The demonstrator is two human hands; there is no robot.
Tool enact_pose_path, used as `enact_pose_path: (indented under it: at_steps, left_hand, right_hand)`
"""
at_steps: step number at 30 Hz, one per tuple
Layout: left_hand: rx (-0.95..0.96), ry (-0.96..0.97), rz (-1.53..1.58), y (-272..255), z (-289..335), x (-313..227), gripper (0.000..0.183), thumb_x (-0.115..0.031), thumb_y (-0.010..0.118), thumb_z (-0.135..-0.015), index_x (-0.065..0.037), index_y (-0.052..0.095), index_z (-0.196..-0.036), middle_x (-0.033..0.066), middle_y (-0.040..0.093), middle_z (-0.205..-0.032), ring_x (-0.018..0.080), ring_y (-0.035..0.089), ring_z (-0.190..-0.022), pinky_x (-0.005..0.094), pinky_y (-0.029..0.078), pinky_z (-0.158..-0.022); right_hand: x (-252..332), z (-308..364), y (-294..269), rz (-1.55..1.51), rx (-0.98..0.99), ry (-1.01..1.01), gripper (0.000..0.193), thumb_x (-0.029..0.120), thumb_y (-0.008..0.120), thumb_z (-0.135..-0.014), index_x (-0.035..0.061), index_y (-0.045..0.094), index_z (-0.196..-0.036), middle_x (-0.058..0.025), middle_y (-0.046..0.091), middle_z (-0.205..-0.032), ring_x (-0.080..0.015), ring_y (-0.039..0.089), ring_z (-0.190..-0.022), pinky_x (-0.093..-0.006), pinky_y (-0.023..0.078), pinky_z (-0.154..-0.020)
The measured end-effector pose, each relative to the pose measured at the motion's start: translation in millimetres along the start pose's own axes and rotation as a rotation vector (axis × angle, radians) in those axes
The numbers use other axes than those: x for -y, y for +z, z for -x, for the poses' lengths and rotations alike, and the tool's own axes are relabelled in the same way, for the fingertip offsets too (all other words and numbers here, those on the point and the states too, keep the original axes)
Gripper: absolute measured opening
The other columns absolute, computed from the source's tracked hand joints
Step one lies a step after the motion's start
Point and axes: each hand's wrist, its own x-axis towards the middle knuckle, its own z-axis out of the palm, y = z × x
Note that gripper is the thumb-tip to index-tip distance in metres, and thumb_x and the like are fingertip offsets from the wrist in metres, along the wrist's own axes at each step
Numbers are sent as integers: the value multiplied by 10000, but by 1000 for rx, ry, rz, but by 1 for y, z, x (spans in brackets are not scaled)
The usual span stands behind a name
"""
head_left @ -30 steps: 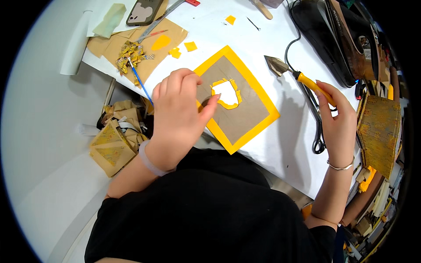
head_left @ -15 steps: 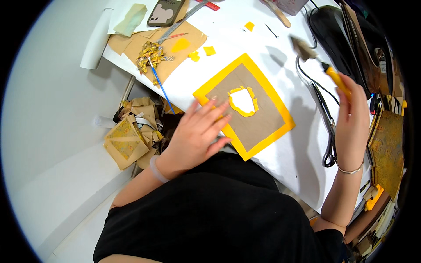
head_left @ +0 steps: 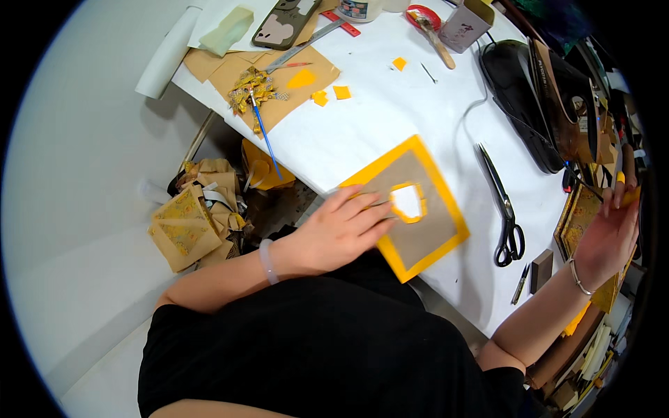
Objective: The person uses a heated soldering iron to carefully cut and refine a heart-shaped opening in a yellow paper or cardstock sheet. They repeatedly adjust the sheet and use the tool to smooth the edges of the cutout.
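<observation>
A grey-brown rectangular panel (head_left: 440, 184) with a yellow border lies on the white table, tilted to my view. A hole in it, edged with folded yellow strips, shows white beneath. My left hand (head_left: 341, 230) rests flat on the panel's left side, fingers stretched out and fingertips close to the hole. At the far right, my right hand (head_left: 608, 240) is closed round a yellow-handled tool (head_left: 631, 198), partly hidden by the fingers and cut off by the dark rim. Its metal head cannot be made out now. Black scissors (head_left: 506, 209) lie between the panel and my right arm.
Yellow scraps (head_left: 341, 92), a blue brush (head_left: 266, 136) and patterned trimmings (head_left: 251, 90) lie at the far left near a metal ruler (head_left: 306, 45). A black corded device (head_left: 519, 104) stands at the right. A dark block (head_left: 541, 272) sits near the right forearm.
My right hand has swung from above the table to the far right, carrying the yellow-handled tool. The panel has shifted nearer to me, with my left hand still on it. The view has turned slightly.
</observation>
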Motion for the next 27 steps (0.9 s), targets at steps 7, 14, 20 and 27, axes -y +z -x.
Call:
enact_pose_path:
  at_steps: [7, 14, 20, 27]
  left_hand:
    - [-410, -68, -79, -66, 16, 61, 287, -42, 702, -936, -24, 752, -1217, 119, 766, -1080, 301, 758, -990, 387, 623, -879]
    - [-542, -533, 7, -87, 5, 45, 175, 41, 750, -952, -5, 769, -1120, 120, 780, -962, 231, 737, -788, 295, 609, -790]
    - [-171, -85, -73, -24, -1, 14, 357, -59, 637, -938, -34, 741, -1278, 118, 699, -1429, 326, 642, -1383, 546, 485, -1170]
    - [-283, -328, 129, -19, -8, 22, 351, 56, 706, -891, -31, 713, -1231, 123, 725, -1274, 335, 689, -1207, 514, 490, -1131]
  right_hand:
    - [4, -2, 0, 287, -125, -20, 371, 269, 548, -1183, 38, 628, -1463, -122, 716, -1350, -121, 612, -1025, -245, 515, -910]
    - [4, -3, 9, 305, -160, -54, 398, 280, 589, -1168, 24, 631, -1470, -112, 738, -1247, -90, 589, -880, -184, 482, -803]
    - [7, 19, 20, 791, 25, -25, 413, 288, 616, -1155, 80, 631, -1511, -83, 748, -1223, -81, 689, -1075, -177, 518, -847]
    - [14, 87, 103, 906, 424, 149, 248, 82, 746, -1041, 41, 714, -1283, -70, 777, -1171, -148, 735, -974, -275, 565, -739]
